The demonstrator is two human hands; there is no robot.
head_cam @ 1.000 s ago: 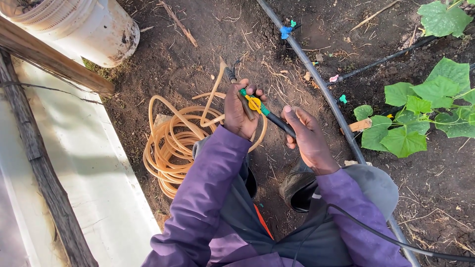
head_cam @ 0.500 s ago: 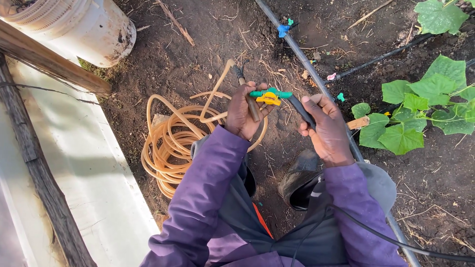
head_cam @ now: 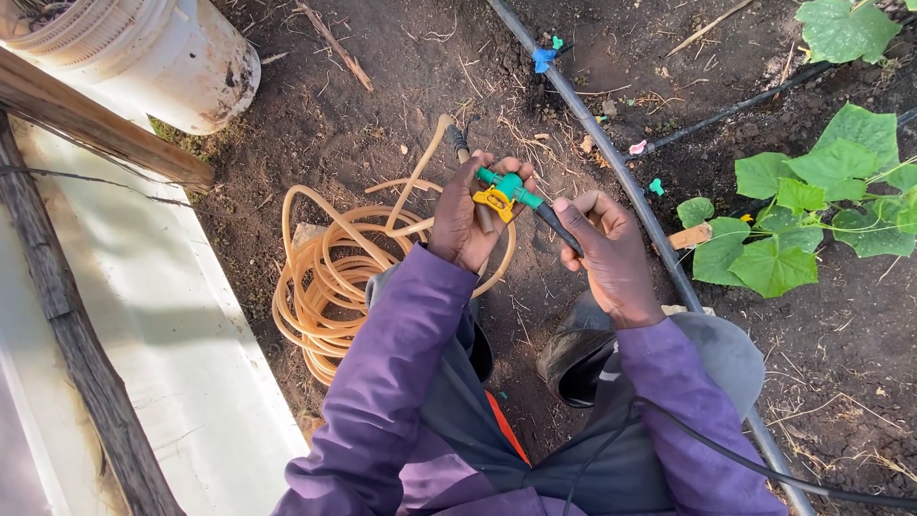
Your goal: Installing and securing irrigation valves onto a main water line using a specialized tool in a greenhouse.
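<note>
**Valve turned level, tube end at its mouth**

Head cam: my left hand (head_cam: 465, 225) grips the green-yellow valve (head_cam: 503, 192), which has swung from tilted to level vs 1 s ago. Right hand (head_cam: 607, 253) pinches the black tube (head_cam: 557, 225) at the valve's end; seated or not, can't tell. Tan hose coil (head_cam: 325, 277) unmoved.

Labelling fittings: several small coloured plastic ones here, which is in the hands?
The green-and-yellow fitting, pinched between left hand and right hand. The blue, pink and small green ones lie on soil.

The valve (head_cam: 504, 191) sits between the fingers (head_cam: 497, 170) of both hands; hose coil (head_cam: 325, 277) lies left, pipe (head_cam: 611, 162) right.
</note>
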